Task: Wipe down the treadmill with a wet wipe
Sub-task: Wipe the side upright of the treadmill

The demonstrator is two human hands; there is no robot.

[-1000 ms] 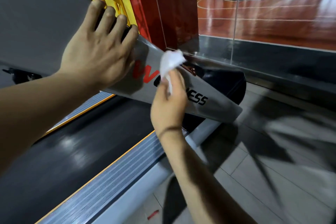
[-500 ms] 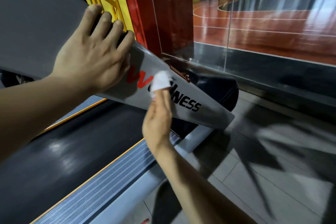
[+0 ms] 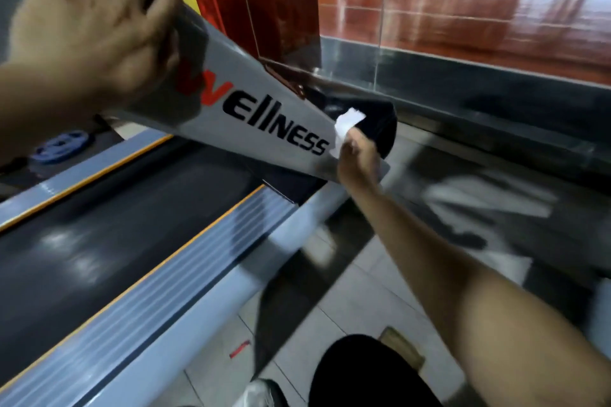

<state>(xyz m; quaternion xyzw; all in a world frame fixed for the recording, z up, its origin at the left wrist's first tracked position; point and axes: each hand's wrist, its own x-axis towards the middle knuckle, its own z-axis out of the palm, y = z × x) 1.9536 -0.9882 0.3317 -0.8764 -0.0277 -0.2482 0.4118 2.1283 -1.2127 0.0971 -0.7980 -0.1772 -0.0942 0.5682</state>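
Note:
The treadmill's grey slanted upright bears the word "Wellness" in red and black. My right hand pinches a crumpled white wet wipe against the upright's lower end, just past the last letters. My left hand lies flat with spread fingers on the upper part of the upright, partly covering the red W. The black running belt lies below, flanked by grey ribbed side rails with orange edge lines.
A glass wall with a dark sill stands close behind the treadmill's black front housing. Grey floor tiles lie to the right. My leg and shoe show at the bottom. A blue weight plate lies far left.
My right hand has slid the wipe down the upright from the red W to the lower end, uncovering the whole word. My left hand stays on the upper part; the view is closer.

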